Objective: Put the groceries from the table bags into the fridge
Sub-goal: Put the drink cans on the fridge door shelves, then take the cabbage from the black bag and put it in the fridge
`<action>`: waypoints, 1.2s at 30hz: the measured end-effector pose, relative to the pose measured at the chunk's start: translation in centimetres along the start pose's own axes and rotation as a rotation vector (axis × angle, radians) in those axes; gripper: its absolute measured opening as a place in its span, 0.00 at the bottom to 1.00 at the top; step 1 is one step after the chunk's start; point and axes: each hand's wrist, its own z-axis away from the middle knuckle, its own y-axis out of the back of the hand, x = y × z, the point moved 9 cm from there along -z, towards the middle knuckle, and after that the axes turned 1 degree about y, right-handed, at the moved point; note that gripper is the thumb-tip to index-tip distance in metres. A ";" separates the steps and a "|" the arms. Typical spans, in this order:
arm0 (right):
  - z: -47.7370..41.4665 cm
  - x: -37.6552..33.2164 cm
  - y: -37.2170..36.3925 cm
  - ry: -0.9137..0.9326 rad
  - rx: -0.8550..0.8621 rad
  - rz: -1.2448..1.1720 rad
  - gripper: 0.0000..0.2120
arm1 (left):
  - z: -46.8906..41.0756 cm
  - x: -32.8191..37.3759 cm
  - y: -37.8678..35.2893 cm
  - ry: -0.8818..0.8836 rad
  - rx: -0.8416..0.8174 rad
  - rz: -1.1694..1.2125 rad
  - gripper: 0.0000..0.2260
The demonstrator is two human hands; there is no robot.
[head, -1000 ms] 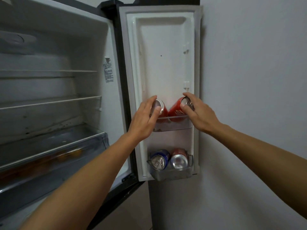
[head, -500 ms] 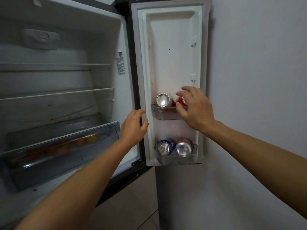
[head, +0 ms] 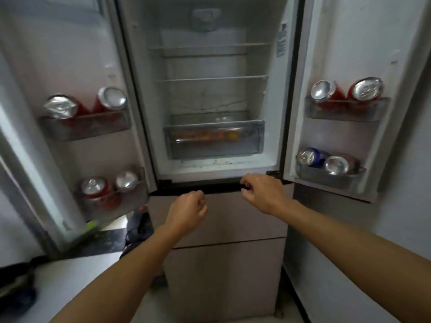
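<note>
- Both hands hang in front of the fridge's (head: 275, 108) lower sill, fingers loosely curled and holding nothing. The left hand (head: 189, 210) sits slightly lower and nearer the camera. The right hand (head: 261, 194) is just at the black sill, and I cannot tell whether it touches it.
- The cans (head: 323, 90) already stand in pairs in the bins of the left door (head: 70, 54) and the right door (head: 349, 43). Orange items show blurred inside the drawer (head: 214, 150).
- The coming move probably turns on one relation. Whatever is left to load lies low and to the left, behind the open left door, where a pale surface (head: 74, 273) carries a dark bag (head: 16, 283) that is too blurred to read.
- The left hand is the nearer one to that bag, so the person must turn left, away from the fridge.
</note>
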 end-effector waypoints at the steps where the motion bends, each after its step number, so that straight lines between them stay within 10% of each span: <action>1: 0.8 -1.9 -1.9 0.023 -0.048 -0.035 0.13 | 2.8 -1.7 0.4 0.043 -0.015 -0.010 0.09; 15: 16.5 -43.9 -12.7 0.635 -0.355 -0.290 0.15 | 46.4 -18.5 18.7 0.741 0.147 -0.243 0.10; 36: 57.1 -101.0 -9.6 1.364 -0.531 -0.468 0.14 | 109.0 -19.2 44.7 1.495 0.258 -0.472 0.10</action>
